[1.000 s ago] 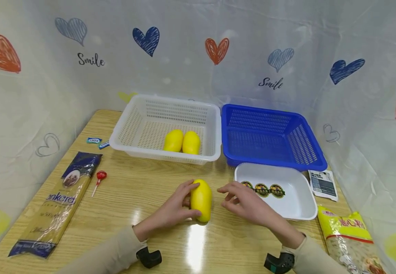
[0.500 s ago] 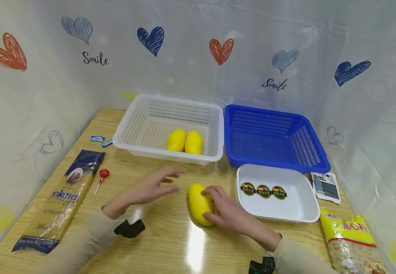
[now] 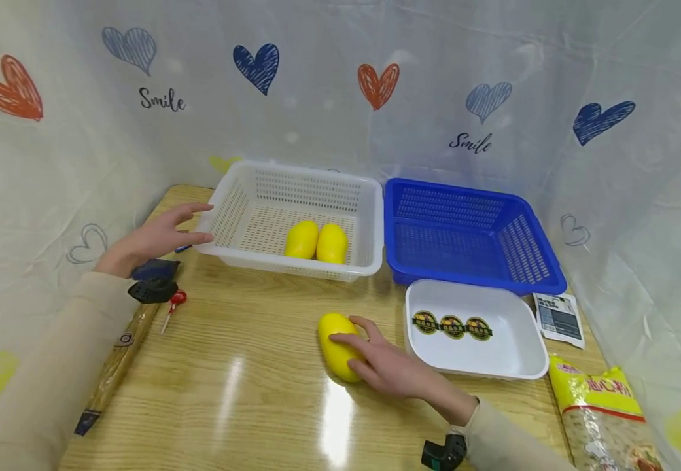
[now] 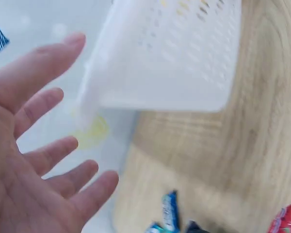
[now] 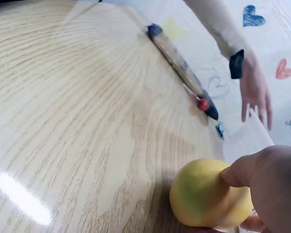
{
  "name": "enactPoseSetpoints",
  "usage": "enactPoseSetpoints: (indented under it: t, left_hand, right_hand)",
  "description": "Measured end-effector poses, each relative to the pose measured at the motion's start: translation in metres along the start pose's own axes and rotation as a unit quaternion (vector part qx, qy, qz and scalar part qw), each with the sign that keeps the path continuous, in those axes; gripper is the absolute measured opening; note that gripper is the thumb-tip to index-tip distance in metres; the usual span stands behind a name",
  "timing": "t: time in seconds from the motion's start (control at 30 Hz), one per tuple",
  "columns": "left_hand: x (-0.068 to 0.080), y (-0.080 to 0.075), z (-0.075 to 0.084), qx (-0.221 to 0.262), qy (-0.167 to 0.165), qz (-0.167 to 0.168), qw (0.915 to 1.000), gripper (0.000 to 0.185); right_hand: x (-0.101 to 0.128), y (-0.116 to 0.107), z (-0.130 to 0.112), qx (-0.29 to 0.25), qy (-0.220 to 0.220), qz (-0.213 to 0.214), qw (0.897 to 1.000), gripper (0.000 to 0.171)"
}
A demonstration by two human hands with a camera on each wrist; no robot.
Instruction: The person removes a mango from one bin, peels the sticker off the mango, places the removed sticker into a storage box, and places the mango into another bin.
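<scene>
Heart-printed sheeting behind a wooden bench (image 3: pixel 246 366). Right hand (image 3: pixel 388 365) curled over the mango (image 3: pixel 335 345) at near centre, long axis running near-to-far. Left hand (image 3: pixel 153 239) spread, empty, just beside the white basket (image 3: pixel 340 269), far left.

Glossy wood-grain table (image 3: pixel 258 366) (glare-streaked), smooth waxy yellow mango (image 3: pixel 337 347), perforated plastic baskets (image 3: pixel 293 216)

Right hand (image 3: pixel 396 369) grips a yellow mango (image 3: pixel 335 345); left hand (image 3: pixel 152 239) hovers beside the white basket (image 3: pixel 369 216).
</scene>
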State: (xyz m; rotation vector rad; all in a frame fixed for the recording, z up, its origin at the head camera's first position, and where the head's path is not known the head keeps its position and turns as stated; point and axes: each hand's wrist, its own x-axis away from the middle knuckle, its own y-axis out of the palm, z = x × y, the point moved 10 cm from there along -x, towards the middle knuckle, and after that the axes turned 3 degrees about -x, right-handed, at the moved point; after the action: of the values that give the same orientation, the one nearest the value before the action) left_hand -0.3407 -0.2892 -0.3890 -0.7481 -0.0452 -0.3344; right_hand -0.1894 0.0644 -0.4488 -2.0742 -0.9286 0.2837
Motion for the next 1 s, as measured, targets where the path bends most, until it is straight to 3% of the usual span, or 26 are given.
enactPoseSetpoints:
  t: [0.1,0.2,0.47,0.63,0.73,0.83,1.0]
  left_hand:
    - [0.000,0.003,-0.022,0.053,-0.015,-0.005,0.9984,0.078]
    - [0.000,0.006,-0.033,0.100,-0.013,-0.003,0.9949,0.077]
    - [-0.005,0.008,-0.040,0.140,0.000,0.017,0.9899,0.059]
    - [-0.006,0.013,-0.043,0.191,-0.004,0.019,0.9814,0.059]
    - [-0.006,0.015,-0.044,0.215,-0.005,0.021,0.9764,0.058]
    - [-0.007,0.015,-0.046,0.234,-0.005,0.021,0.9720,0.057]
    - [-0.010,0.019,-0.044,0.249,-0.008,0.013,0.9683,0.058]
  right_hand:
    - [-0.001,-0.001,-0.001,-0.006,-0.004,0.002,1.000,0.045]
    - [-0.002,-0.001,-0.002,-0.012,-0.006,0.005,1.000,0.045]
    - [-0.009,-0.005,-0.003,-0.026,-0.013,0.028,0.999,0.049]
    - [-0.023,-0.018,-0.030,-0.143,-0.053,0.026,0.988,0.050]
    - [-0.042,-0.039,-0.056,-0.194,-0.075,0.041,0.977,0.051]
    - [-0.072,-0.063,-0.077,-0.207,-0.085,0.080,0.971,0.052]
    - [-0.140,-0.093,-0.071,-0.207,-0.032,0.147,0.967,0.054]
